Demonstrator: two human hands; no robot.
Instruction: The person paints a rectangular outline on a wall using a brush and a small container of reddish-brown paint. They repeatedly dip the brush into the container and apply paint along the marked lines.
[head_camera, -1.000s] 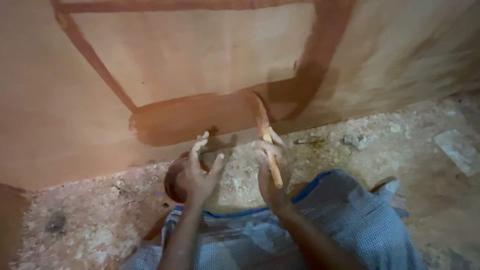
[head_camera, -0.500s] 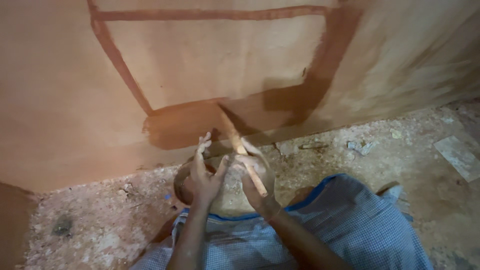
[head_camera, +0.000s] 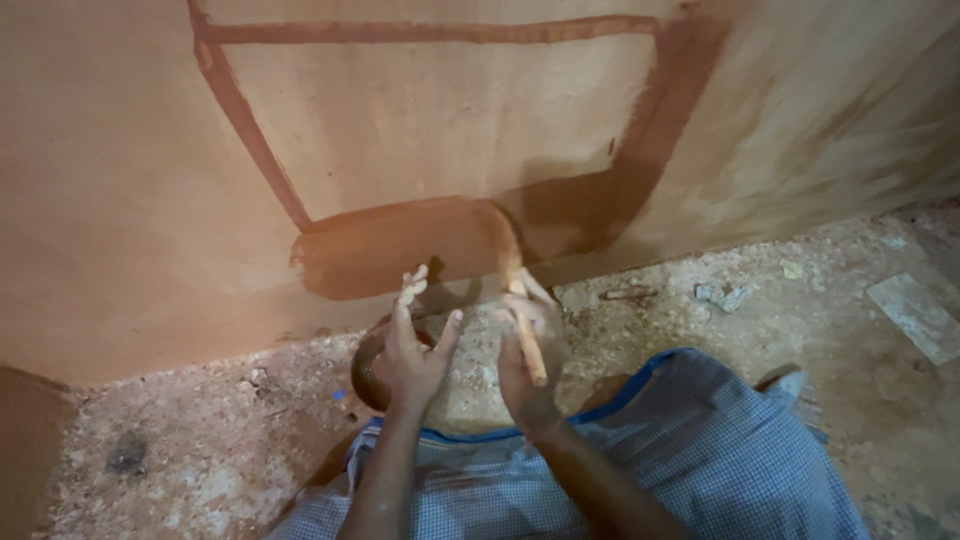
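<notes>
Right hand (head_camera: 528, 345) grips a stick (head_camera: 522, 315) beside the bowl (head_camera: 366, 368); left hand (head_camera: 412, 345) above the bowl, fingers (head_camera: 408, 292) released.

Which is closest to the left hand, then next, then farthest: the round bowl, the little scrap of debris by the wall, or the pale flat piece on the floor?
From the left hand:
1. Round bowl, right under the hand.
2. Scrap of debris, on the floor beyond the right hand, near the wall.
3. Pale flat piece, far right edge of the floor.
</notes>
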